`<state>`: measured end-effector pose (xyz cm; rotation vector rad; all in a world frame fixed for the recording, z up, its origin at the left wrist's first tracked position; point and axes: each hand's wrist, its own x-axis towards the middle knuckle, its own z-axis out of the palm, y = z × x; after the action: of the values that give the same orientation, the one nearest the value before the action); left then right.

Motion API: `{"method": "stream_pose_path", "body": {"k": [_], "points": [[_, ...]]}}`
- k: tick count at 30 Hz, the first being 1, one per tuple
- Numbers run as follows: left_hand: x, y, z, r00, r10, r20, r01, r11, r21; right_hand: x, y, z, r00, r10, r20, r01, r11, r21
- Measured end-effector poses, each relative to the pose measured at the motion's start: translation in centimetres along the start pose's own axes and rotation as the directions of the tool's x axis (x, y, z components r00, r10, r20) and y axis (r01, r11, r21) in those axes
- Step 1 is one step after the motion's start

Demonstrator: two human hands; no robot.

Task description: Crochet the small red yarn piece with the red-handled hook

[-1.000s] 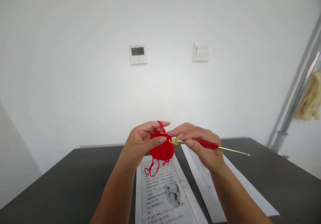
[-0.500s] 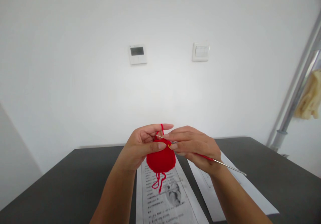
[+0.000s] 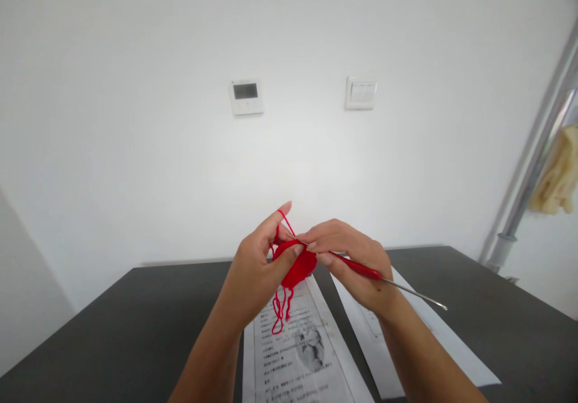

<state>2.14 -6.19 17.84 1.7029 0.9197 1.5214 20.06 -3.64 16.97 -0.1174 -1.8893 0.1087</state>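
Note:
My left hand [image 3: 259, 258] is closed on a small round red crochet piece [image 3: 295, 267], held in the air above the table. Red yarn [image 3: 284, 219] runs over its raised forefinger, and loose yarn tails [image 3: 279, 312] hang below the piece. My right hand [image 3: 352, 258] pinches a crochet hook [image 3: 388, 281] with a red grip and a thin metal shaft. The hook's tip lies at the top edge of the red piece, between the fingertips of both hands. The shaft's tail points right and down.
A dark table [image 3: 112, 331] lies below, with two printed paper sheets [image 3: 298, 355] [image 3: 433, 343] under my arms. A white wall behind carries a small display panel [image 3: 246, 96] and a light switch [image 3: 361, 93]. A metal post [image 3: 528, 180] and pale cloth [image 3: 560, 174] stand at the right.
My left forefinger has lifted, raising the yarn. The red piece has turned more edge-on and tucked between my hands. The yellow marker seen earlier is hidden now.

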Motion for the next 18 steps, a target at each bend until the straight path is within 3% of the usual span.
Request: {"method": "stream_pose_path", "body": {"k": [6, 9, 11, 14, 18], "points": [[-0.2, 0.1, 0.9, 0.99, 0.066, -0.126, -0.034, 0.97, 0.243, 0.0, 0.3, 0.9, 0.984, -0.176, -0.012, 0.17, 0.962, -0.216], [-0.4, 0.2, 1.4, 0.975, 0.089, -0.204, -0.028, 0.958, 0.286, -0.3, 0.5, 2.2, 0.977, -0.195, -0.083, 0.157, 0.929, -0.335], [-0.3, 0.2, 1.6, 0.973, 0.073, -0.218, -0.027, 0.979, 0.204, -0.7, 0.6, 3.2, 0.979, -0.151, -0.138, 0.089, 0.921, -0.378], [0.0, 0.0, 1.5, 0.989, -0.002, -0.148, -0.006, 0.998, -0.056, -1.3, 0.7, 4.4, 0.98, -0.111, -0.165, 0.035, 0.914, -0.404], [0.8, -0.2, 0.9, 0.996, -0.084, 0.015, 0.083, 0.919, -0.386, -1.6, 0.8, 5.1, 0.986, -0.103, -0.133, 0.045, 0.924, -0.38]]}}
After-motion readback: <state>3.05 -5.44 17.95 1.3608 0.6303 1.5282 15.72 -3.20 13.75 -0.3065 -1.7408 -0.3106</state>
